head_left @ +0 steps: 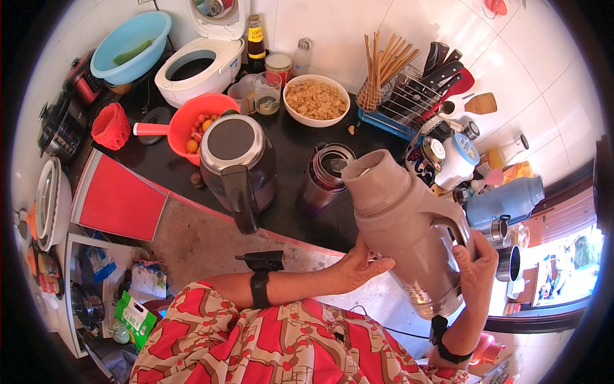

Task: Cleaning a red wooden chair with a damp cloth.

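Note:
My right hand [478,262] is closed round the handle of a large beige thermos jug [409,230]. The jug leans to the left. Its wide, uncapped mouth is beside the open top of a dark purple steel thermos bottle [325,179], which stands on the counter. Against the jug's lower left side is my left hand [359,267], supporting it with the thumb stretched out; its other fingers are partly hidden. No stream of liquid shows between the two mouths. Left of the bottle stands a steel electric kettle [240,166], its black handle toward me.
A bowl of brown food [316,101], a red colander [214,105] of small tomatoes and an open rice cooker [201,67] line the black counter [291,153]. To the right are a rack [409,96] with chopsticks and knives, and a blue-grey thermos jug [505,201].

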Demonstrator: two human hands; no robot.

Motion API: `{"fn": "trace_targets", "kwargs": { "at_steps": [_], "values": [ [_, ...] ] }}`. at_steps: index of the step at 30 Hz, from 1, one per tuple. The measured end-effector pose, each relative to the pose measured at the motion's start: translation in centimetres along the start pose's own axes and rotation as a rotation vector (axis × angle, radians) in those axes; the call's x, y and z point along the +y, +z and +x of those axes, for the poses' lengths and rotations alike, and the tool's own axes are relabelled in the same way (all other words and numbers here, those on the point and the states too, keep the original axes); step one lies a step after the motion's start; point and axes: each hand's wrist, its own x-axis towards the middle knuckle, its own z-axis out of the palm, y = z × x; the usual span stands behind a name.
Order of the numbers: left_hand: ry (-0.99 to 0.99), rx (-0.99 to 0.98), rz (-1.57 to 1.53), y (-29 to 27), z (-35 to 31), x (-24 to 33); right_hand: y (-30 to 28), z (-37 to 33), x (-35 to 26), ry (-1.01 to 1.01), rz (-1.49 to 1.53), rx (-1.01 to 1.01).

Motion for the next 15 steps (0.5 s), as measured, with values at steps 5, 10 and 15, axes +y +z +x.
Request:
{"fn": "trace_targets", "kwargs": {
  "at_steps": [5, 10, 15],
  "values": [
    [0.038, -0.024, -0.055, 0.06, 0.06, -0.44, -0.14, 0.03, 0.01, -0.004, 0.011, -0.006],
    [0.044, -0.01, -0.096, 0.09, -0.43, -0.52, 0.07, 0.15, -0.25, -0.005, 0.01, -0.018],
    [0.05, 0.003, -0.069, 0.21, -0.25, -0.28, -0.15, 0.1, -0.38, -0.01, 0.036, -0.002]
  ]
}}
